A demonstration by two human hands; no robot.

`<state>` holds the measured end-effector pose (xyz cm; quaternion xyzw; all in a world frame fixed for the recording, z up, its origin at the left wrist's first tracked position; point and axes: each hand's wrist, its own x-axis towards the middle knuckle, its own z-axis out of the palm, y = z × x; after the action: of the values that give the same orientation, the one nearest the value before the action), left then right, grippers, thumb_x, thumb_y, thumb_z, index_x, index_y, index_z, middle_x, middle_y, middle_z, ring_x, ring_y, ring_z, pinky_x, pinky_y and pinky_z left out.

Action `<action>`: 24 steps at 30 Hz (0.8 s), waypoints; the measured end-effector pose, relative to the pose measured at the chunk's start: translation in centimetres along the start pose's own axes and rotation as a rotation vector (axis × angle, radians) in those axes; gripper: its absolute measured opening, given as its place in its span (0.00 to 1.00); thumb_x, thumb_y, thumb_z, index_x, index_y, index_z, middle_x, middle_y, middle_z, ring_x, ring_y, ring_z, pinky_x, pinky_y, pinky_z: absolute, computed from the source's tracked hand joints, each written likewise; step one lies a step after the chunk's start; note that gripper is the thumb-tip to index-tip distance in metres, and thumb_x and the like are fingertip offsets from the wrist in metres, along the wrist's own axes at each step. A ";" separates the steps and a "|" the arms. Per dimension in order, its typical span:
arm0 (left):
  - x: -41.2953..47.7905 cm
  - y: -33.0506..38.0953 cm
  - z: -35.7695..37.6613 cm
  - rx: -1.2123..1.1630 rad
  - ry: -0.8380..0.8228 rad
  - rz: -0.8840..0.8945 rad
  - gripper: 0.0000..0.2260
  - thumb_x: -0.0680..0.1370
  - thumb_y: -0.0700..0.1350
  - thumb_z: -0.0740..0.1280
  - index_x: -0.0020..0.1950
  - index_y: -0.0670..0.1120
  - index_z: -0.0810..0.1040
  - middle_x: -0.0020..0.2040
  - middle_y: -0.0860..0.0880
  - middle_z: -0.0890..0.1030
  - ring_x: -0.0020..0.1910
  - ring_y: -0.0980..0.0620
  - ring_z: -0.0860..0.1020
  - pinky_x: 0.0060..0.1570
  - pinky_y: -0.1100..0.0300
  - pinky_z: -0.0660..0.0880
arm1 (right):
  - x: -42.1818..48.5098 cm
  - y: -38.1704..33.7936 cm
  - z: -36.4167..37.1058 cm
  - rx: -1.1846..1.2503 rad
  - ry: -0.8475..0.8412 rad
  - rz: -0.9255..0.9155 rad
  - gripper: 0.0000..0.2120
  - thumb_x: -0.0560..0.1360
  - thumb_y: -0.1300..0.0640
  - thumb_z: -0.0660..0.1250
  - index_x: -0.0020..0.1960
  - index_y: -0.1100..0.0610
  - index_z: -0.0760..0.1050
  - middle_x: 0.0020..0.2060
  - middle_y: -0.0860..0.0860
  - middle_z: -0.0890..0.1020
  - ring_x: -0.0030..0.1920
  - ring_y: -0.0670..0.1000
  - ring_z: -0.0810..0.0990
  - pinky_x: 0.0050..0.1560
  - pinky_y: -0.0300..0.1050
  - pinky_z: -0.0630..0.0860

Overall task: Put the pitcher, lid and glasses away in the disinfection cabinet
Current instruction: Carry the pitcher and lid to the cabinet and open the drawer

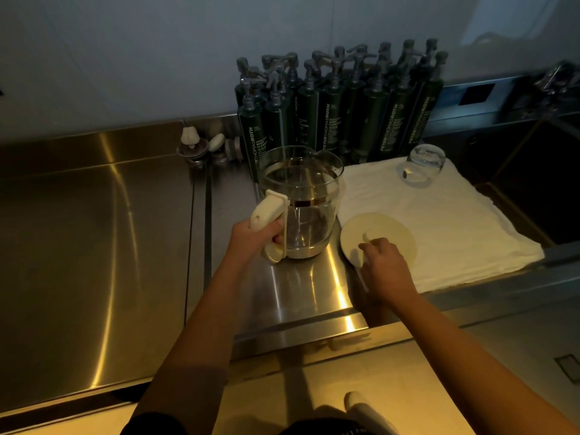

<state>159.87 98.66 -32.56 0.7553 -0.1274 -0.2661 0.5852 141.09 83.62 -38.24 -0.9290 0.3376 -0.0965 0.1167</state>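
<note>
A clear glass pitcher (pixel 309 196) with a cream handle and base stands upright on the steel counter (pixel 94 230). My left hand (pixel 254 237) is closed around its handle. To its right a round cream lid (pixel 389 233) lies at the near left corner of a white towel (pixel 455 227). My right hand (pixel 381 265) rests on the lid, fingertips pinching its central knob. One clear glass (pixel 423 163) stands upside down at the towel's far edge. The disinfection cabinet is not in view.
Several dark pump bottles (pixel 339 108) crowd the back wall behind the pitcher. Small white stoppers (pixel 204 142) lie to their left. A sink basin (pixel 539 180) with a tap (pixel 555 76) lies at the right. The counter's front edge runs just below my forearms.
</note>
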 end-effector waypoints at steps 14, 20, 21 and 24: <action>0.0 4.6 3.5 -0.213 -0.161 0.028 0.02 0.77 0.38 0.64 0.48 0.40 0.74 0.32 0.47 0.83 0.31 0.53 0.80 0.44 0.57 0.79 | 3.8 4.3 -1.1 0.019 -0.099 -0.032 0.21 0.73 0.62 0.65 0.66 0.60 0.71 0.61 0.63 0.72 0.58 0.63 0.72 0.54 0.53 0.71; 0.1 5.3 4.7 -0.239 -0.033 0.012 0.04 0.76 0.39 0.65 0.42 0.41 0.75 0.28 0.48 0.77 0.29 0.53 0.75 0.37 0.58 0.75 | 4.7 4.6 -1.1 -0.003 -0.211 -0.108 0.22 0.76 0.57 0.61 0.70 0.55 0.65 0.63 0.58 0.68 0.61 0.57 0.68 0.56 0.46 0.70; 0.0 5.4 4.9 -0.224 -0.013 0.017 0.05 0.76 0.39 0.64 0.40 0.41 0.75 0.27 0.48 0.76 0.28 0.53 0.73 0.36 0.59 0.74 | 4.8 4.7 -1.0 -0.010 -0.215 -0.124 0.22 0.76 0.57 0.61 0.70 0.55 0.65 0.63 0.58 0.68 0.61 0.56 0.68 0.55 0.45 0.70; 0.0 5.7 5.8 -0.204 0.032 0.028 0.08 0.76 0.39 0.64 0.37 0.42 0.73 0.25 0.49 0.73 0.25 0.54 0.71 0.35 0.60 0.73 | 5.2 4.9 -0.7 -0.028 -0.219 -0.161 0.21 0.76 0.59 0.61 0.69 0.56 0.66 0.63 0.58 0.69 0.61 0.57 0.68 0.54 0.45 0.71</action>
<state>157.38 92.33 -28.18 0.6942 -0.1006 -0.2574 0.6646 141.85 76.49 -38.46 -0.9596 0.2488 0.0011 0.1316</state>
